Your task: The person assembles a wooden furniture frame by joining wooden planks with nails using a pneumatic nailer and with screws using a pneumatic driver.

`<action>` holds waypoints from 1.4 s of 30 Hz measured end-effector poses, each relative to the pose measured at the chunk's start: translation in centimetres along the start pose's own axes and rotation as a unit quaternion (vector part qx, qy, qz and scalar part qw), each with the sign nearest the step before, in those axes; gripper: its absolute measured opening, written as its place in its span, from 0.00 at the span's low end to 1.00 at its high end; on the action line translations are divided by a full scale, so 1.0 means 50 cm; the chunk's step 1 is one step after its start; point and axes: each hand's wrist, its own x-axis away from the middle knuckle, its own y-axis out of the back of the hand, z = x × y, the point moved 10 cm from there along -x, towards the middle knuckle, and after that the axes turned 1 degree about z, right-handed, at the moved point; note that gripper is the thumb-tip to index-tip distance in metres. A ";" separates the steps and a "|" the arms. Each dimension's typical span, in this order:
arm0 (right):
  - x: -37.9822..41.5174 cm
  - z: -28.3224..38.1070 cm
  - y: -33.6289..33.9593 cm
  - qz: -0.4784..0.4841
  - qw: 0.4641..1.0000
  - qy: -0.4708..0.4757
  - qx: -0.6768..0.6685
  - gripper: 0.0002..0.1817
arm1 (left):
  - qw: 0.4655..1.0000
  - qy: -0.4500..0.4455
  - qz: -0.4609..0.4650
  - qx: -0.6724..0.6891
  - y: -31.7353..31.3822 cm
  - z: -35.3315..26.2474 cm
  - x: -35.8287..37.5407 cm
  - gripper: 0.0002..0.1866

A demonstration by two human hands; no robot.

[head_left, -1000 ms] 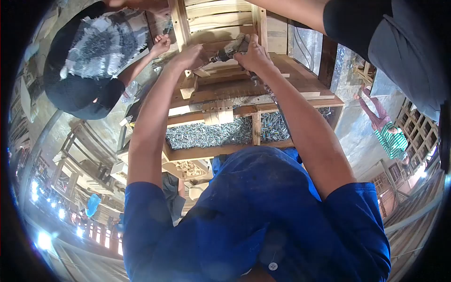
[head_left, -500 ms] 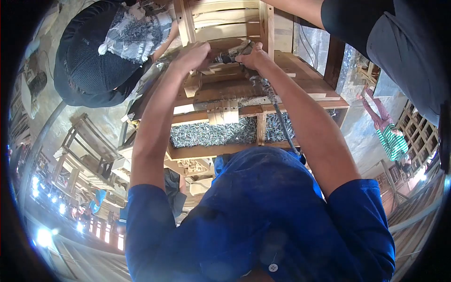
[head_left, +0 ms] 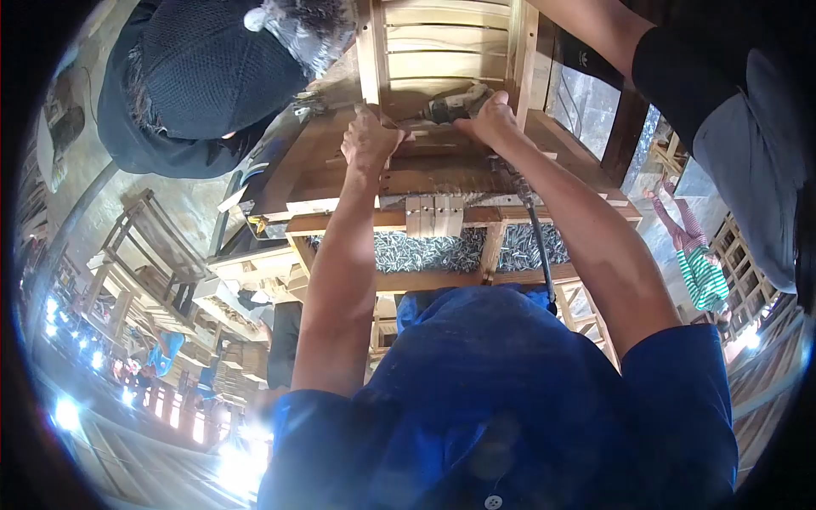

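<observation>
My right hand (head_left: 495,123) is wrapped round the rear of a power driver (head_left: 450,105), whose nose points left over the wooden workbench (head_left: 433,177). A hose (head_left: 534,221) hangs from the driver toward my body. My left hand (head_left: 371,138) is closed at the near end of a slatted wooden piece (head_left: 448,38), beside its left rail; what its fingers hold is too small to tell. The driver's tip lies a little right of my left hand.
Trays of screws (head_left: 429,252) sit under the bench's near edge, with a small wood block (head_left: 434,216) above them. A person in a dark cap (head_left: 225,68) leans in at left. Another person's arm (head_left: 595,30) reaches in at upper right.
The view has shifted, and the bench appears further right. My left hand has moved from above the bench to the left rail. The capped person's head appears closer.
</observation>
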 end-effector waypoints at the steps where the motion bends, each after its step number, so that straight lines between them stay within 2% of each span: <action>1: 0.002 0.005 0.004 -0.004 1.000 0.001 0.002 0.50 | 1.000 0.006 -0.008 0.001 0.000 0.004 -0.003 0.53; 4: 0.003 0.004 0.004 0.000 1.000 -0.015 0.013 0.50 | 0.999 0.019 -0.032 -0.005 -0.002 0.009 -0.001 0.44; 8: -0.002 0.005 0.000 0.002 1.000 -0.012 0.029 0.50 | 1.000 0.018 -0.019 -0.003 -0.006 0.004 -0.004 0.41; 16: 0.007 0.014 -0.009 0.017 0.999 -0.001 0.040 0.49 | 0.998 0.013 -0.054 -0.013 -0.005 0.009 -0.010 0.33; 20: 0.005 0.013 -0.005 0.014 1.000 0.002 0.025 0.51 | 0.998 0.011 -0.063 -0.011 0.002 0.002 0.000 0.31; 23: 0.004 0.017 -0.007 0.014 1.000 0.000 0.021 0.56 | 0.998 0.010 -0.068 -0.003 0.009 -0.001 -0.005 0.32; 26: 0.012 -0.025 -0.037 0.043 0.997 -0.068 -0.002 0.66 | 0.997 0.000 -0.079 -0.020 0.009 -0.004 -0.001 0.36; 29: 0.002 -0.055 -0.063 0.082 0.988 -0.123 -0.053 0.66 | 0.997 -0.012 -0.067 -0.019 0.005 -0.004 -0.004 0.38; 33: -0.012 -0.056 -0.057 0.037 0.994 -0.104 -0.013 0.64 | 0.998 -0.004 -0.054 -0.017 0.001 0.000 -0.006 0.38; 34: -0.011 -0.055 -0.057 0.040 0.994 -0.106 -0.009 0.64 | 0.999 -0.001 -0.051 -0.015 -0.001 0.004 -0.007 0.38; 36: -0.005 -0.066 -0.077 0.088 0.982 -0.136 -0.101 0.62 | 0.999 -0.002 -0.049 -0.009 -0.002 0.003 -0.009 0.37; 40: -0.033 -0.077 -0.092 0.071 0.989 -0.106 -0.079 0.62 | 0.999 0.004 -0.037 -0.011 -0.001 -0.002 -0.006 0.36; 42: -0.007 -0.071 -0.082 0.087 0.980 -0.145 -0.105 0.62 | 0.999 0.021 -0.045 -0.014 0.003 0.001 -0.002 0.28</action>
